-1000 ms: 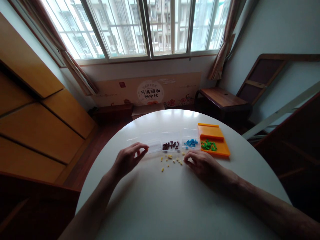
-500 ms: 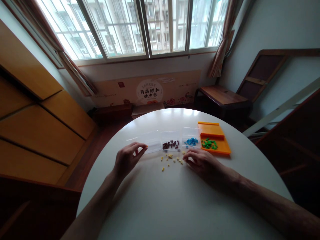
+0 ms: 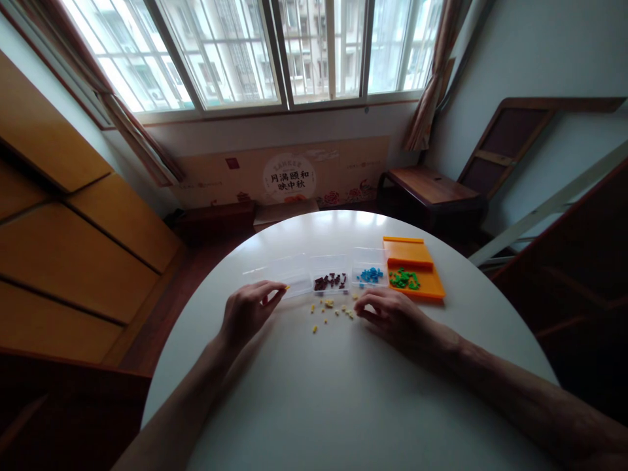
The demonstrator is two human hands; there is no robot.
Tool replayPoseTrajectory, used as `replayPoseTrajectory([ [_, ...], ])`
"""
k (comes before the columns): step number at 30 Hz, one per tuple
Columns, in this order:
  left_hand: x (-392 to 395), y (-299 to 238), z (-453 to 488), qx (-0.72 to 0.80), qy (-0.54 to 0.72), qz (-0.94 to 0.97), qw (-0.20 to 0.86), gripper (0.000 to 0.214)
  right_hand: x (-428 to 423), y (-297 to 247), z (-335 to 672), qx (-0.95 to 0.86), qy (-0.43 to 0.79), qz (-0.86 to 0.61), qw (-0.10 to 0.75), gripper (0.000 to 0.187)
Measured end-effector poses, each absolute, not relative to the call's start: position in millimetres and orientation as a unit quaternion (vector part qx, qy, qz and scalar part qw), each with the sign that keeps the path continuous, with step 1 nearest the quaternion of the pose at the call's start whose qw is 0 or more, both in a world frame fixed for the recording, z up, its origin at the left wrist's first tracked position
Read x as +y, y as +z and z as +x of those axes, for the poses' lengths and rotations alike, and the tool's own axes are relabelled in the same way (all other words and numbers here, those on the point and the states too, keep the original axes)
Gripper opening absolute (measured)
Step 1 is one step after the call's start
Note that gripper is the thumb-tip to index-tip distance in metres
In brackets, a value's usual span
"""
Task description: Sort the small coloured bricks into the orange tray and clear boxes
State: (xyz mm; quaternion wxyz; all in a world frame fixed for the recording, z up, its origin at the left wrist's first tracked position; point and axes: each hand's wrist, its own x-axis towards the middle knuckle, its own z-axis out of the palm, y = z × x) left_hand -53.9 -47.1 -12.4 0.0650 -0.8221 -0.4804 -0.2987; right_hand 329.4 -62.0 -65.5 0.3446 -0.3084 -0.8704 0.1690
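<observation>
My left hand point(image 3: 250, 304) pinches a small yellow block point(image 3: 287, 288) between thumb and fingertips, over the front of a clear plastic box point(image 3: 300, 288). Curled low at the right side of the loose yellow pieces point(image 3: 329, 304) is my right hand point(image 3: 385, 309); its fingertips are drawn together on the table, and whatever is between them is too small to make out. Dark brown pieces point(image 3: 330, 282) lie in a second clear box. Blue pieces point(image 3: 371, 275) fill part of a third. Green pieces point(image 3: 405, 279) rest in an orange tray point(image 3: 432, 288) behind my right hand.
All of this is on a round white table point(image 3: 294, 392). Past its far edge are a wooden chair point(image 3: 432, 186) and a printed panel point(image 3: 206, 173) below the window. Wooden cabinets point(image 3: 108, 242) stand on the left.
The whole view has shifted a little, so everything appears slightly further left. Both hands keep nearly the same places and finger poses; the yellow block stays in my left fingertips.
</observation>
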Motion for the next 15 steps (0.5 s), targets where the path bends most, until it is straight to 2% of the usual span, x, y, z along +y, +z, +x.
replayPoseTrajectory([
  [10,-48.2,1.5,-60.5,-0.444,-0.301,-0.844,0.021,0.019,-61.2,-61.8,328.5,-0.872,0.162,-0.297,0.354,0.007],
  [15,-47.3,19.4,-83.3,-0.501,-0.304,-0.810,0.037,0.018,-61.6,-59.3,326.9,-0.872,0.156,-0.294,0.360,0.008],
])
